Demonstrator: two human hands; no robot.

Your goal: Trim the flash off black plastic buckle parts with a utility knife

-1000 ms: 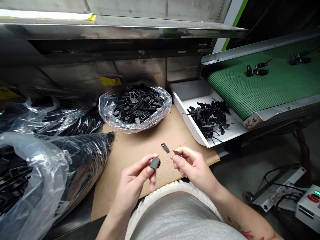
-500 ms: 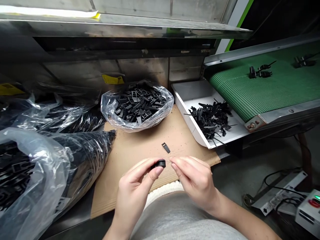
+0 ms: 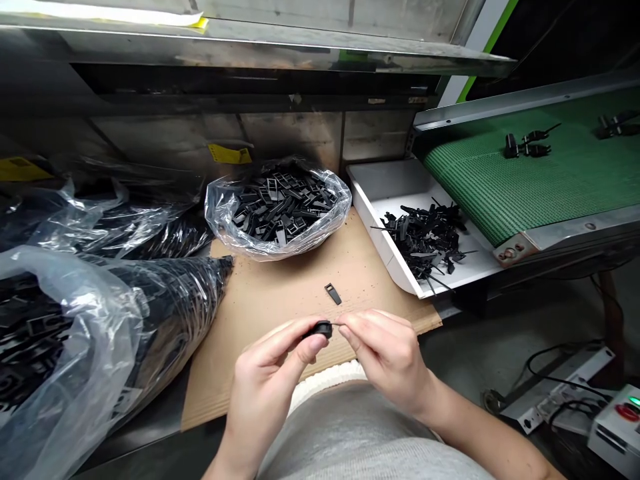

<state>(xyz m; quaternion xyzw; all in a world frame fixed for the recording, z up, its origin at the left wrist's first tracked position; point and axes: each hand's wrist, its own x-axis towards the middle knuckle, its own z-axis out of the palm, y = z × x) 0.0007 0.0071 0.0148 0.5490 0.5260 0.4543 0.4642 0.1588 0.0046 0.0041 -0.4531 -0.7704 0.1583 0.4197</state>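
Between thumb and fingers, my left hand [image 3: 273, 370] holds a small black plastic part [image 3: 323, 328] at the lower middle. My right hand [image 3: 387, 353] is closed in a pinch just to the right of it; a thin dark sliver shows between its fingertips and the black part, too small to name. Just beyond my hands, a single flat black clip [image 3: 333, 293] lies on the cardboard sheet [image 3: 270, 293]. Further back, a clear plastic bag [image 3: 285, 250] stands open, full of similar black clips.
A white tray [image 3: 387, 257] with tangled black parts sits at the right, below a green conveyor belt [image 3: 490, 180] carrying black pieces. Large plastic bags [image 3: 170, 307] of black parts fill the left. A metal shelf [image 3: 280, 50] crosses the back.
My right fingertips have shifted slightly left toward the black part, and the thin sliver between them now shows more clearly. The whole view has shifted slightly.
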